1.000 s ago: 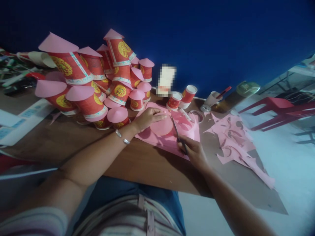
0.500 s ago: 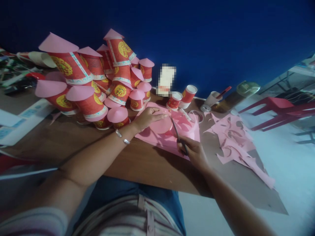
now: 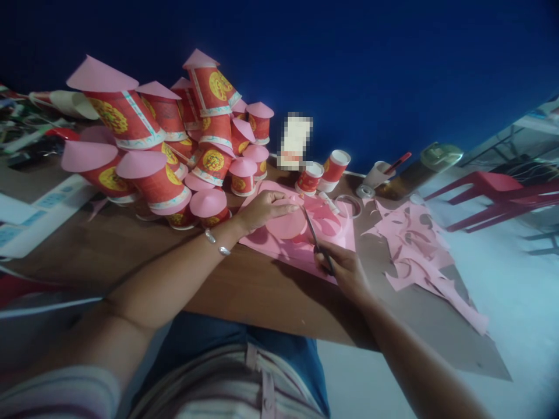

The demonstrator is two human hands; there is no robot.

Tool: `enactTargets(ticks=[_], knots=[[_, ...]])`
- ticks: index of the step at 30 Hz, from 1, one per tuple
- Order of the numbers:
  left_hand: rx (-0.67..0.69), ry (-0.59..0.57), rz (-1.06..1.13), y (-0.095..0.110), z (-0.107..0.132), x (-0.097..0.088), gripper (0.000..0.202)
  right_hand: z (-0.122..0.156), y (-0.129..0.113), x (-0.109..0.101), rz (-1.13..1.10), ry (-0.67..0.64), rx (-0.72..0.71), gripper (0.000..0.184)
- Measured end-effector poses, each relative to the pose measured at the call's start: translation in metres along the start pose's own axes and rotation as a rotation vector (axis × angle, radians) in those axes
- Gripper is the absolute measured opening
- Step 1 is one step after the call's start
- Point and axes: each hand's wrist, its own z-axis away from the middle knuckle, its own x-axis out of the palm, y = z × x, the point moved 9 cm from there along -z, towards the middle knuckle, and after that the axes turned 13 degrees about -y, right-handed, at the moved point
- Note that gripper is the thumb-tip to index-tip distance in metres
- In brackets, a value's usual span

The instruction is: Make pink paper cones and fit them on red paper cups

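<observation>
My right hand [image 3: 343,269] is closed around the handles of a pair of scissors [image 3: 315,237], whose blades point up into a sheet of pink paper [image 3: 297,247] on the brown table [image 3: 244,291]. My left hand [image 3: 262,208] pinches a partly cut pink paper disc [image 3: 286,224] at the sheet's upper edge, fingers pressed on it. A bracelet sits on my left wrist.
A pile of red paper cups with pink cone tops [image 3: 174,145] fills the table's far left. Two plain red cups [image 3: 323,171], tape rolls [image 3: 364,191] and a cup with a red pen [image 3: 378,173] stand behind the sheet. Pink paper scraps [image 3: 419,250] lie right. A red chair [image 3: 493,195] stands beyond.
The pink disc has turned slightly under my left hand and the scissors have edged along the cut. Both hands stay in nearly the same place.
</observation>
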Motion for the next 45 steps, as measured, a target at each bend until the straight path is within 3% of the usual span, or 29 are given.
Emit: enactTargets(ticks=[28,35,41,45], knots=[[0.013,0.000,0.048,-0.012,-0.001,-0.004,0.036,0.000,-0.001,-0.005,0.019,0.029,-0.014,0.046],[0.093,0.094,0.130,-0.005,-0.002,-0.006,0.044,0.004,-0.007,-0.013,0.029,0.121,-0.091,0.040],[0.141,0.207,0.113,-0.018,-0.002,-0.019,0.042,0.006,-0.012,-0.022,0.069,0.229,-0.131,0.031],[0.169,0.287,0.111,-0.024,-0.002,-0.027,0.042,0.013,-0.034,-0.032,0.136,0.323,-0.191,0.025]])
